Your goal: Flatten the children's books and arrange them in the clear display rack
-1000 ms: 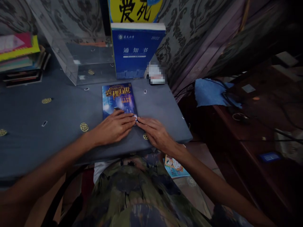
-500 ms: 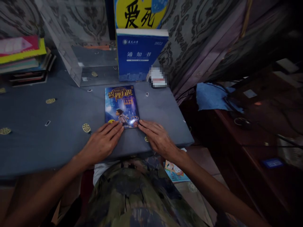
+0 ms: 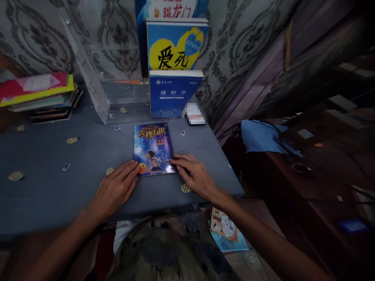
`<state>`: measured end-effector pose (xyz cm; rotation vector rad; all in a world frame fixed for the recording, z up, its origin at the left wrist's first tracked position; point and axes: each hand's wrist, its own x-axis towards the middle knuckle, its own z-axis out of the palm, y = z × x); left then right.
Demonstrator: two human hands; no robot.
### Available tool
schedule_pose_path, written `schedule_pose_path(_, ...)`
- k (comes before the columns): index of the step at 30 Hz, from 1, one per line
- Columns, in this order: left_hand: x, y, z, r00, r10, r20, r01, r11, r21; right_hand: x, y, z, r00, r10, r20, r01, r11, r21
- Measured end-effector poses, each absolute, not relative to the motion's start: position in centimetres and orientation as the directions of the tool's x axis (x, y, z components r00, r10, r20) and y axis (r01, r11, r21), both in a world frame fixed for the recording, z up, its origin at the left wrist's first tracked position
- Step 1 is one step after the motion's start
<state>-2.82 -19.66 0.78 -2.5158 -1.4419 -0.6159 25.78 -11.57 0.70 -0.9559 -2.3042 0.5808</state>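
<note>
A thin paperback book [image 3: 152,150] with a blue and purple cover, gold Chinese lettering and a cartoon figure lies flat on the cloth-covered table. My left hand [image 3: 118,185] rests at its lower left edge, fingers stretched out and fingertips touching the cover's side. On the opposite side, my right hand [image 3: 195,173] has its extended fingertips against the lower right edge. Both hands lie low on the table, with the book between them.
Behind the book stands a clear acrylic rack [image 3: 101,101] with a blue booklet [image 3: 172,95] and a yellow-hearted book [image 3: 159,43] at its right. A book pile [image 3: 52,99] sits at left. Other books [image 3: 230,234] lie below the table edge; a blue cloth [image 3: 258,136] is at right.
My left hand has slid left off the cover to its side edge, uncovering a yellow badge. My right hand's fingertips stay at the right edge. The view has tilted upward.
</note>
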Motion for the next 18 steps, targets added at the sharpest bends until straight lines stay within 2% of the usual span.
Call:
schedule_pose_path(4, -3.4, -18.9, 0.6, 0.405, 0.817, 0.412, 0.874, -0.478, 0.088, 25.1, -10.8, 1.4, -0.551, 0.785, 0.283, 0.463, 0.570, -0.679)
schedule_pose_path(7, -4.3, -18.0, 1.2, 0.352, 0.862, 0.364, 0.904, -0.415, 0.108, 24.5, -11.0, 1.9, -0.569, 0.801, 0.187, 0.431, 0.484, -0.762)
schedule_pose_path(10, -4.9, -16.5, 2.2, 0.269, 0.921, 0.282, 0.950, -0.302, 0.079, 23.4, -11.5, 2.4, -0.656, 0.743, 0.132, 0.356, 0.459, -0.814)
schedule_pose_path(15, -3.5, -13.6, 4.3, 0.178, 0.975, 0.136, 0.982, -0.184, 0.032, 21.2, -11.2, 3.0, -0.837, 0.518, 0.176, 0.180, 0.565, -0.805)
schedule_pose_path(16, -2.8, -13.0, 4.5, 0.178, 0.977, 0.117, 0.983, -0.183, 0.029, 20.8, -10.7, 3.0, -0.839, 0.516, 0.174, 0.177, 0.560, -0.809)
schedule_pose_path(18, -1.2, -12.1, 4.8, 0.193, 0.977, 0.095, 0.981, -0.195, 0.011, 20.3, -9.1, 2.8, -0.777, 0.602, 0.182, 0.208, 0.519, -0.829)
